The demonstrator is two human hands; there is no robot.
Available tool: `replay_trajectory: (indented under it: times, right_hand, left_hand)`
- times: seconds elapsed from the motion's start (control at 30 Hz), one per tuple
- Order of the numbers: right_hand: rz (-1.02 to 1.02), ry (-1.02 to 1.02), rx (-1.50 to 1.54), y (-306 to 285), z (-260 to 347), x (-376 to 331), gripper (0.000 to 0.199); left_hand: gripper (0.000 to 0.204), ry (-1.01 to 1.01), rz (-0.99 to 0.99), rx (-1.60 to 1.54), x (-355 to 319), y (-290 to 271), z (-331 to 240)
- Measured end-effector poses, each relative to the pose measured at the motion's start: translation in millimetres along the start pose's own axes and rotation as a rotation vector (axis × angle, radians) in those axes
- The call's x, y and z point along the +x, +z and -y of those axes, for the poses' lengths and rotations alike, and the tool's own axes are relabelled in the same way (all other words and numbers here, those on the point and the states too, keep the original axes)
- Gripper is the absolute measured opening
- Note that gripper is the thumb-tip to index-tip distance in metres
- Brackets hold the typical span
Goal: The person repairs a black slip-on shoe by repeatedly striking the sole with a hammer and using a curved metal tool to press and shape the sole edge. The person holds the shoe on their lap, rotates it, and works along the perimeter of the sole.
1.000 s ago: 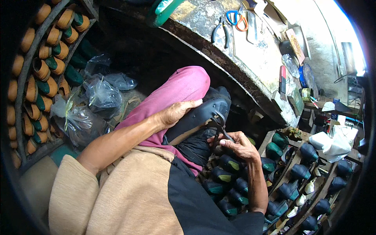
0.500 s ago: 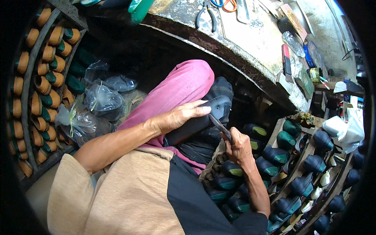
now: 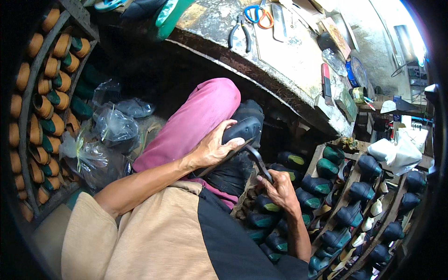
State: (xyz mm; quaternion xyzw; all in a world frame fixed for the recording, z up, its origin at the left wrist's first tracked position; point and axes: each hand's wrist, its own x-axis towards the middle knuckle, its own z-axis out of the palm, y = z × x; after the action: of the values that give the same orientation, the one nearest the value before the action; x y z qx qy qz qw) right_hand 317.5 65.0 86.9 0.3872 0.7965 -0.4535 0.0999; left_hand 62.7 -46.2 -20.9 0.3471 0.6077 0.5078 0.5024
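On my lap rests a dark shoe (image 3: 246, 128), its rounded toe pointing away from me. My left hand (image 3: 212, 148) is closed around its side, the thumb stretched along the lower edge and the fingers over the top. My right hand (image 3: 278, 188) grips a dark, curved metal hand tool (image 3: 257, 161), whose exact kind I cannot make out. The tool's far end meets or lies very near the shoe's edge beside my left thumb; contact is unclear. My palm hides the tool's lower end.
Ahead stands a worn workbench (image 3: 289, 65) with pliers (image 3: 240, 33), scissors (image 3: 259, 16) and a red-and-black cutter (image 3: 326, 80). A rack of tan shoes (image 3: 44, 107) is at left, near clear plastic bags (image 3: 100, 151). Racks of dark shoes (image 3: 347, 214) stand close at right.
The shoe has been turned, so its rounded toe shows more. My left hand has shifted its hold, the thumb now along the edge. The tool in my right hand has changed angle.
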Motion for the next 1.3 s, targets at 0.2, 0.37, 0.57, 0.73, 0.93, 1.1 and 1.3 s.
replay_trajectory:
  times: [0.2, 0.37, 0.57, 0.73, 0.93, 1.1, 1.3]
  right_hand:
    - [-0.361, -0.255, 0.08, 28, 36, 12, 0.021]
    - [-0.239, -0.109, -0.258, 26, 35, 51, 0.023]
    - [-0.233, -0.17, -0.256, 29, 40, 44, 0.015]
    - [-0.202, -0.278, -0.235, 35, 46, 46, 0.023]
    - [-0.312, -0.375, -0.083, 43, 53, 40, 0.031]
    - [-0.217, -0.125, -0.322, 31, 45, 58, 0.027]
    - [-0.677, -0.085, 0.194, -83, 35, 151, 0.04]
  left_hand:
    - [0.087, -0.011, -0.02, 0.03, -5, 12, 9]
    - [0.086, 0.011, -0.06, 0.094, -3, 13, 7]
    - [0.082, 0.042, -0.058, 0.002, 2, 8, 11]
    - [0.076, 0.046, -0.045, -0.028, -1, 8, 15]
    - [0.073, 0.084, -0.096, 0.084, -3, 8, 18]
    - [0.071, 0.001, -0.034, 0.016, 7, 4, 16]
    - [0.076, 0.067, 0.021, 0.106, 31, 2, 8]
